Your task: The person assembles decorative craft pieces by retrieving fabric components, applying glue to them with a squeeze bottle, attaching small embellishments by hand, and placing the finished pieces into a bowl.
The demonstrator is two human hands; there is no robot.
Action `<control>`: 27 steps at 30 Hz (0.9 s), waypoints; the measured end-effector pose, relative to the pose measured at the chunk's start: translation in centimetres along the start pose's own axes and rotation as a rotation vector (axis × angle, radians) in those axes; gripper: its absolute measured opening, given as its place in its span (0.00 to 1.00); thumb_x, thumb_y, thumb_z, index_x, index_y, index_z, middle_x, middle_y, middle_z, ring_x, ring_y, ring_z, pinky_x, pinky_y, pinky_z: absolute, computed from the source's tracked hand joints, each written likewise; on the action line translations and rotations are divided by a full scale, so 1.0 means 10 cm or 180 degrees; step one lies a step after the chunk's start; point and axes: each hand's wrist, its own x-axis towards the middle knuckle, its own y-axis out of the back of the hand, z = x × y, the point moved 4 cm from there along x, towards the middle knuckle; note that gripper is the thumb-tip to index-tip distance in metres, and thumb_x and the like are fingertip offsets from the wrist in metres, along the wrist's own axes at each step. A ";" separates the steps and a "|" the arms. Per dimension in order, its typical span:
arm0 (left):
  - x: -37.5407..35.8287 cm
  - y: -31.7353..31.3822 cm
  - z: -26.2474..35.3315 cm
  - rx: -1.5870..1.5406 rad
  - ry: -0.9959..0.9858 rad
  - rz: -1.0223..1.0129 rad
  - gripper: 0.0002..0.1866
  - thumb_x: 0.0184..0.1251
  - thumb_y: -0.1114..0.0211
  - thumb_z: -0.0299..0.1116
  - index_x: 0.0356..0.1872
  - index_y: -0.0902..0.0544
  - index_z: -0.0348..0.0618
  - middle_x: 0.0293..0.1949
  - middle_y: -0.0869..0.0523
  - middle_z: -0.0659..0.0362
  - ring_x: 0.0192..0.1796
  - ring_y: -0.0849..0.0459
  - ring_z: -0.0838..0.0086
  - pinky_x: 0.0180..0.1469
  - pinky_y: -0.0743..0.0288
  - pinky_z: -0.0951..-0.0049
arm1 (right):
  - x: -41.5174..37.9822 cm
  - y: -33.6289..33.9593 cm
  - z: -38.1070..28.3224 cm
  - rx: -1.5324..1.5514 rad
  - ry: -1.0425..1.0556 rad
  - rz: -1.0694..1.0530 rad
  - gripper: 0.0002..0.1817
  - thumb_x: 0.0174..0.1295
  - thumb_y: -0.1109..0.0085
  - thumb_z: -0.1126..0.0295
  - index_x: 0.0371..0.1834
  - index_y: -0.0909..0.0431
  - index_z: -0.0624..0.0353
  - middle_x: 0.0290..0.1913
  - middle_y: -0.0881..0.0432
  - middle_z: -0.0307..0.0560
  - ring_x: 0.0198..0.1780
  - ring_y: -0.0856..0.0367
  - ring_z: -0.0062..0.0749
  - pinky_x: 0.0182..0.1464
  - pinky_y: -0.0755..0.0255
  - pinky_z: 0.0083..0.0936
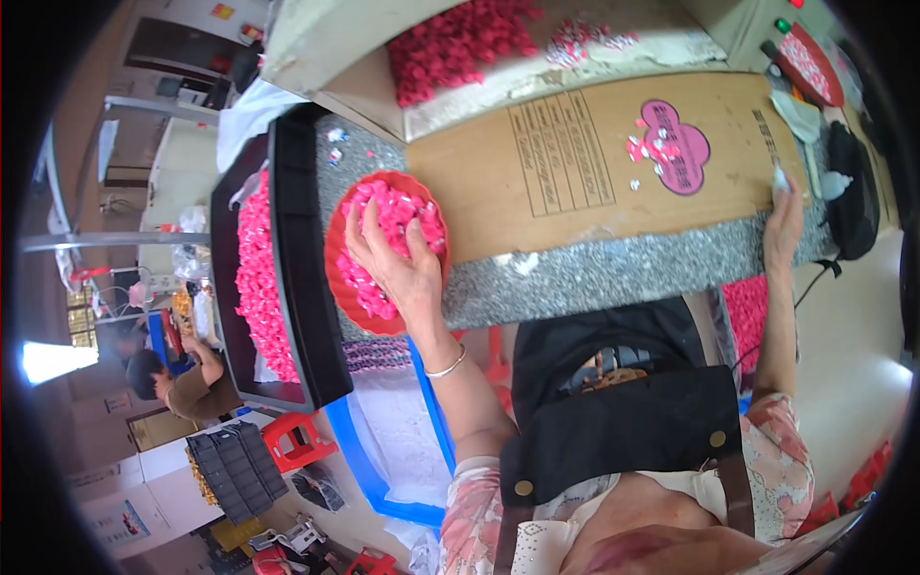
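1. The small pink pieces (pixel 407 216) lie heaped in a shallow red round tray (pixel 337 268), which sits at the left end of the speckled grey worktop (pixel 613 273), just beside a long black bin.
2. The left hand (pixel 388 257) rests palm-down on the heap with its fingers spread wide over the pieces; whether any piece is gripped beneath the palm cannot be told. A thin bracelet (pixel 447 365) circles the wrist.
3. The right hand (pixel 784 225) lies well apart at the right end of the worktop, fingers stretched out nearly flat and touching the edge of the cardboard sheet; something small and pale sits at its fingertips, too small to identify.
4. The black bin (pixel 297 287) touches the tray's left side, and a second mass of pink pieces (pixel 259 287) fills the compartment beyond its wall.
5. A brown cardboard sheet (pixel 575 163) with a printed table covers the middle of the worktop; a pink sticker (pixel 676 144) on it bears a few scattered scraps.
6. Behind the cardboard, a heap of darker red pieces (pixel 460 43) lies on a pale surface.
7. Far to the left, another person (pixel 182 383) is bent over at a separate station.
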 end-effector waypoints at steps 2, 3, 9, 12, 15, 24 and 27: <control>0.25 -0.16 0.04 0.0029 -0.0090 0.0324 0.16 0.51 0.37 0.20 0.44 0.24 0.35 0.47 0.26 0.49 0.50 0.26 0.56 0.55 0.33 0.62 | -0.01 -0.06 0.04 0.0961 -0.0754 0.0121 0.16 0.68 0.56 0.66 0.53 0.32 0.63 0.45 0.25 0.46 0.45 0.26 0.30 0.46 0.31 0.25; 0.37 -0.36 0.00 -0.0328 -0.0155 0.0220 0.13 0.51 0.37 0.20 0.40 0.22 0.36 0.44 0.24 0.49 0.48 0.25 0.58 0.53 0.32 0.64 | -0.02 -0.11 0.02 0.1542 -0.1044 0.0057 0.17 0.69 0.57 0.64 0.55 0.33 0.64 0.45 0.25 0.45 0.44 0.26 0.27 0.45 0.31 0.23; 1.02 -1.71 -0.24 0.0370 0.0636 -0.0726 0.15 0.49 0.35 0.27 0.40 0.23 0.37 0.43 0.25 0.46 0.49 0.26 0.53 0.50 0.30 0.58 | -0.21 -0.27 -0.59 0.3113 -0.1537 -0.0638 0.23 0.67 0.52 0.64 0.61 0.40 0.63 0.45 0.27 0.42 0.44 0.28 0.22 0.40 0.32 0.20; 1.09 -2.05 -0.42 0.0760 0.1120 -0.0938 0.21 0.49 0.34 0.30 0.45 0.27 0.36 0.47 0.27 0.45 0.51 0.27 0.52 0.52 0.30 0.58 | -0.39 -0.19 -0.69 0.3116 -0.1431 -0.0889 0.24 0.67 0.52 0.65 0.62 0.41 0.64 0.42 0.27 0.42 0.40 0.28 0.21 0.39 0.33 0.19; 1.13 -2.13 -0.42 0.0917 0.1027 -0.1010 0.21 0.50 0.36 0.29 0.46 0.29 0.36 0.48 0.30 0.45 0.52 0.27 0.51 0.54 0.30 0.58 | -0.53 -0.12 -0.84 0.2989 -0.1473 -0.1080 0.23 0.67 0.54 0.65 0.62 0.40 0.66 0.38 0.27 0.42 0.34 0.30 0.21 0.37 0.33 0.18; 0.37 -1.51 0.49 -0.3455 0.1700 -0.1378 0.14 0.60 0.39 0.24 0.45 0.30 0.37 0.43 0.24 0.53 0.44 0.22 0.70 0.50 0.28 0.72 | -0.66 -0.39 -1.49 0.4098 -0.1186 -0.2156 0.25 0.66 0.53 0.66 0.62 0.41 0.67 0.38 0.24 0.48 0.35 0.26 0.26 0.37 0.31 0.22; -0.35 -1.18 0.88 -0.4677 0.1989 -0.1960 0.13 0.58 0.38 0.22 0.45 0.27 0.36 0.41 0.20 0.57 0.44 0.22 0.74 0.51 0.28 0.73 | -0.61 -0.58 -1.86 0.4803 -0.1560 -0.2242 0.24 0.66 0.53 0.66 0.62 0.40 0.67 0.38 0.24 0.47 0.34 0.26 0.25 0.38 0.32 0.21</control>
